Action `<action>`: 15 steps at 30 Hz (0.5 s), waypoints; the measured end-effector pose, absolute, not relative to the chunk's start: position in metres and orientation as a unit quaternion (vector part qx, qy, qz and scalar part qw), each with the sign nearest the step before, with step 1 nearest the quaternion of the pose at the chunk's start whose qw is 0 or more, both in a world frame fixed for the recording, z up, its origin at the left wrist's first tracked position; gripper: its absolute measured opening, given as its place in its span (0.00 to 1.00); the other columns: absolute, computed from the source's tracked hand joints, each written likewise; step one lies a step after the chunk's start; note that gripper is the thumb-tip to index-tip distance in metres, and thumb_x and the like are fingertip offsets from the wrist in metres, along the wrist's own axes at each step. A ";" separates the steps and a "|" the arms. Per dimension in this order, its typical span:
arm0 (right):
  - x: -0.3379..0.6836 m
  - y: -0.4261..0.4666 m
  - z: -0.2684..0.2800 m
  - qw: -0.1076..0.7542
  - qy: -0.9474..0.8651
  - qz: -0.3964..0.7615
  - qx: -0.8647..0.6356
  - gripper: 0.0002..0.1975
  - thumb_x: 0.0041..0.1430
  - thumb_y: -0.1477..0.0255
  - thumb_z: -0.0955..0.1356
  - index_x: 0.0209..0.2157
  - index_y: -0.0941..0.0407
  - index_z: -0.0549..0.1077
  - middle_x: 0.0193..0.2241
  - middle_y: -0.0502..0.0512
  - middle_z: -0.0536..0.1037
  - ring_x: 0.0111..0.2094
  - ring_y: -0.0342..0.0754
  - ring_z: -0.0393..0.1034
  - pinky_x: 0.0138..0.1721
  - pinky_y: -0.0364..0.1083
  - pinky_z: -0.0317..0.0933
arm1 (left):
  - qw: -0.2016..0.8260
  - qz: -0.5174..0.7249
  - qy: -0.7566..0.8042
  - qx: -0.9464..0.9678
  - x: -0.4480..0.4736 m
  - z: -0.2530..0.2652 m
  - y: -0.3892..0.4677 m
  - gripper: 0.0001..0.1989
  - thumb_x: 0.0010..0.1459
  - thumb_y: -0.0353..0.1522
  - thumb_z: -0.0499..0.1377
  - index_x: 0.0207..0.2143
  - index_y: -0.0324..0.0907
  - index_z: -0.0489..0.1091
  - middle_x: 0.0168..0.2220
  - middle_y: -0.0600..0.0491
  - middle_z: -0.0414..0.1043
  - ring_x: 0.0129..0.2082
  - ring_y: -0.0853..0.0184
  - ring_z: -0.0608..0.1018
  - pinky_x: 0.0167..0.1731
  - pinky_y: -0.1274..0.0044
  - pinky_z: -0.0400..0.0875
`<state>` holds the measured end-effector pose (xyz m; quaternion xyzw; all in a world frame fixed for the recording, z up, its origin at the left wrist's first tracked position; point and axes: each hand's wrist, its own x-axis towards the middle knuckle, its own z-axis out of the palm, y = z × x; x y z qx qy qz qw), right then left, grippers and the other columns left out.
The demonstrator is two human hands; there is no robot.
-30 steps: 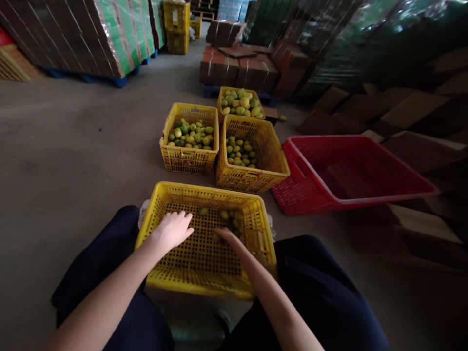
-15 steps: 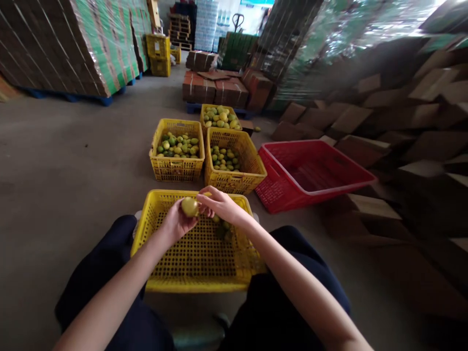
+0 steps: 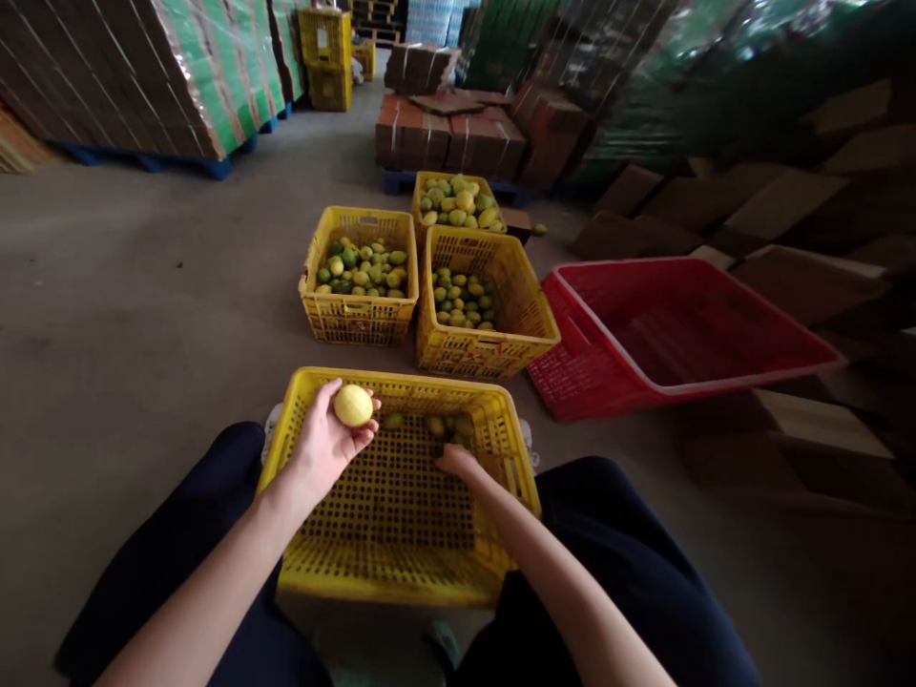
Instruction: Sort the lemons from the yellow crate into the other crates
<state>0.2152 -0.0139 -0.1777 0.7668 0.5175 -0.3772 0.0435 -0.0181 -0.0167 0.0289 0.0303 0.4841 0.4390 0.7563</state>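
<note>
A round yellow lemon (image 3: 353, 405) rests in the fingers of my left hand (image 3: 330, 434), held above the left part of the yellow crate (image 3: 401, 592) between my knees. Deep inside that crate, on the right side, is my right hand (image 3: 456, 460), close to a few greenish lemons (image 3: 438, 426). Its fingers are mostly hidden and dim, so whether it grips one of them does not show. Another green lemon (image 3: 393, 420) lies by itself near the crate's far wall.
Beyond stand three yellow crates of lemons: a left one (image 3: 358, 320), a right one (image 3: 493, 355) and a rear one (image 3: 419, 183). A red basket (image 3: 608, 391) sits to the right, beside piled cardboard boxes (image 3: 780, 210). Wrapped pallets (image 3: 229, 76) stand at the back left.
My right hand has moved away from the lemon, down and right into the crate. My left hand keeps the lemon, shifted slightly left. The view has tilted downward.
</note>
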 end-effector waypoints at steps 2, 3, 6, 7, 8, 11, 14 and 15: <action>0.221 -0.022 -0.207 0.093 0.510 -0.354 0.778 0.16 0.64 0.65 0.68 0.51 0.54 0.70 0.51 0.57 0.72 0.48 0.51 0.71 0.47 0.53 0.69 | 0.751 0.430 0.500 0.034 -0.018 0.026 -0.016 0.17 0.65 0.37 0.48 0.34 0.35 0.71 0.27 0.47 0.75 0.20 0.72 0.73 0.18 0.82 0.69; 0.222 -0.024 -0.219 0.112 0.511 -0.340 0.781 0.17 0.64 0.65 0.68 0.53 0.55 0.69 0.52 0.58 0.72 0.49 0.52 0.70 0.48 0.55 0.68 | 0.747 0.428 0.508 0.035 -0.018 0.025 -0.016 0.17 0.65 0.36 0.49 0.34 0.35 0.71 0.27 0.47 0.75 0.20 0.72 0.74 0.19 0.82 0.69; 0.225 -0.025 -0.249 0.135 0.535 -0.308 0.775 0.18 0.64 0.75 0.66 0.55 0.60 0.69 0.56 0.67 0.69 0.53 0.57 0.69 0.51 0.58 0.66 | 0.735 0.428 0.525 0.033 -0.019 0.023 -0.015 0.16 0.65 0.36 0.49 0.34 0.35 0.72 0.28 0.47 0.75 0.21 0.71 0.74 0.20 0.81 0.70; 0.225 -0.024 -0.256 0.135 0.546 -0.300 0.770 0.18 0.63 0.80 0.64 0.55 0.61 0.69 0.57 0.70 0.67 0.54 0.59 0.68 0.51 0.57 0.65 | 0.730 0.429 0.530 0.034 -0.019 0.022 -0.015 0.16 0.64 0.36 0.49 0.34 0.35 0.72 0.29 0.47 0.75 0.21 0.71 0.75 0.20 0.81 0.70; 0.225 -0.023 -0.262 0.132 0.557 -0.293 0.766 0.20 0.62 0.84 0.61 0.55 0.61 0.70 0.58 0.73 0.66 0.55 0.61 0.67 0.51 0.57 0.65 | 0.726 0.431 0.535 0.036 -0.020 0.022 -0.015 0.15 0.64 0.36 0.50 0.34 0.35 0.72 0.29 0.47 0.75 0.22 0.71 0.75 0.20 0.81 0.70; 0.223 -0.023 -0.273 0.119 0.572 -0.279 0.762 0.23 0.60 0.87 0.57 0.53 0.62 0.72 0.59 0.76 0.64 0.55 0.63 0.67 0.50 0.56 0.65 | 0.718 0.432 0.543 0.045 -0.020 0.023 -0.014 0.14 0.63 0.36 0.51 0.34 0.36 0.72 0.30 0.47 0.76 0.23 0.71 0.75 0.21 0.81 0.71; 0.221 -0.026 -0.276 0.101 0.567 -0.284 0.767 0.20 0.57 0.86 0.61 0.49 0.64 0.75 0.55 0.78 0.67 0.54 0.65 0.69 0.50 0.57 0.64 | 0.724 0.425 0.541 0.045 -0.019 0.023 -0.014 0.14 0.63 0.36 0.51 0.34 0.37 0.72 0.31 0.46 0.76 0.23 0.72 0.75 0.21 0.81 0.71; 0.220 -0.027 -0.276 0.093 0.562 -0.292 0.768 0.19 0.54 0.86 0.64 0.46 0.64 0.76 0.53 0.78 0.69 0.53 0.66 0.69 0.50 0.57 0.64 | 0.727 0.423 0.540 0.045 -0.019 0.023 -0.014 0.14 0.63 0.36 0.51 0.34 0.36 0.72 0.31 0.46 0.76 0.23 0.72 0.75 0.22 0.81 0.71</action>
